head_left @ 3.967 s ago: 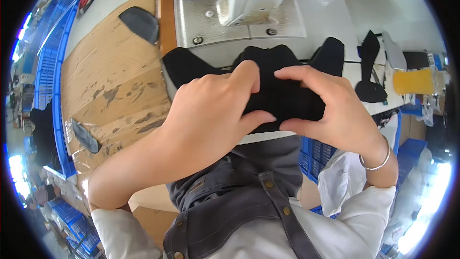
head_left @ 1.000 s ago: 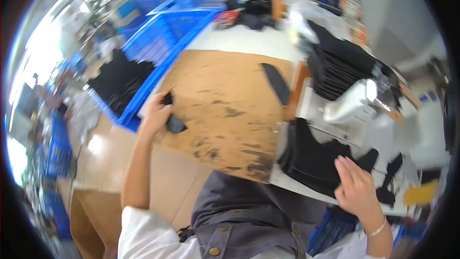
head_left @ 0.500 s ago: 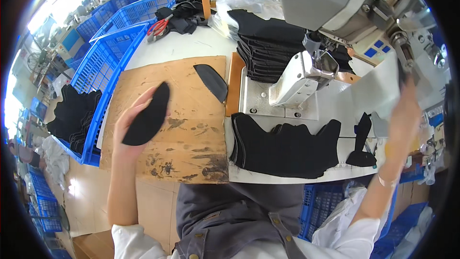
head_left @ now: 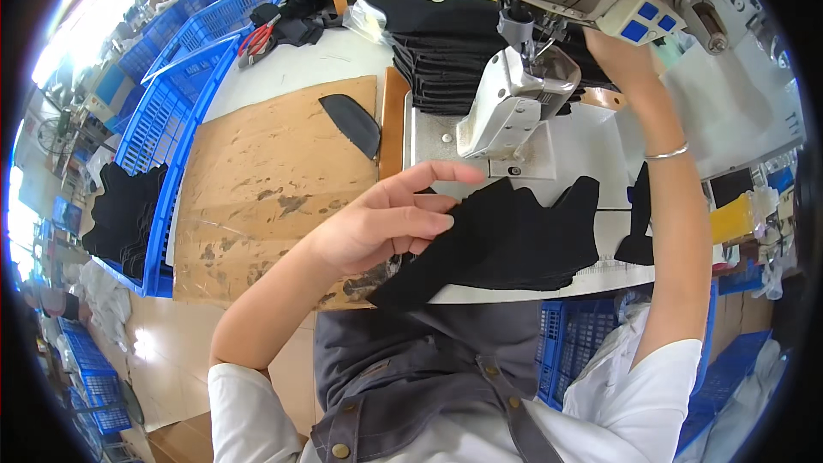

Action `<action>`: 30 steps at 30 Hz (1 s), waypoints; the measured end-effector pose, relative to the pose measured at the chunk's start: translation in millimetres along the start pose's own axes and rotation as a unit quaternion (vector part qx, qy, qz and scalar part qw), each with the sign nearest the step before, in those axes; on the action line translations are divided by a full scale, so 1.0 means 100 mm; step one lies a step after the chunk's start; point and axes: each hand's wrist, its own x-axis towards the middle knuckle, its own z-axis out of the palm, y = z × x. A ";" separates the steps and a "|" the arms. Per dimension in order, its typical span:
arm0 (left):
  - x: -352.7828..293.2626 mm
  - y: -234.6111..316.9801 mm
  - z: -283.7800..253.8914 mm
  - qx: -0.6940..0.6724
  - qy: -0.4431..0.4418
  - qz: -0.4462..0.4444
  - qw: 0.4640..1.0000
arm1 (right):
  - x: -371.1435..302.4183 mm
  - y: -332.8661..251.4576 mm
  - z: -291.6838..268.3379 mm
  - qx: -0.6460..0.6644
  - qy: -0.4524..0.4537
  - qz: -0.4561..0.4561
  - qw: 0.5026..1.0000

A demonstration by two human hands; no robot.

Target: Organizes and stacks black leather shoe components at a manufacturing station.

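My left hand (head_left: 390, 221) is at the front of the table with its index finger stretched out. Its thumb and lower fingers close on a black fabric piece (head_left: 429, 261), which slants over the left part of a small stack of notched black fabric pieces (head_left: 544, 249). My right hand (head_left: 619, 60) reaches behind the sewing machine (head_left: 507, 107), close to the tall pile of black fabric pieces (head_left: 441, 60); the machine head hides its fingertips. A dark half-moon piece (head_left: 353, 123) lies on the brown cardboard sheet (head_left: 249, 163).
Red-handled scissors (head_left: 258, 41) lie by black scraps at the far left. A blue crate (head_left: 163, 133) stands along the table's left side, with black pieces (head_left: 129, 219) at its near end. A narrow black piece (head_left: 636, 223) lies beside my right forearm.
My left hand has brought the black piece rightward from the cardboard to the small stack. My right hand has moved from the far right to behind the machine. The whole view has shifted slightly.
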 end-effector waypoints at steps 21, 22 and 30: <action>-0.26 -0.46 0.32 0.325 0.055 0.297 0.896 | -1.52 -1.40 -1.34 0.613 -0.062 0.115 0.779; -0.24 -0.50 0.36 0.232 0.032 0.305 0.923 | -1.56 -1.62 -1.43 0.681 -0.099 0.123 0.715; -0.09 -0.33 0.15 0.452 0.173 0.421 0.767 | -1.53 -1.23 -1.48 0.653 -0.280 0.097 0.697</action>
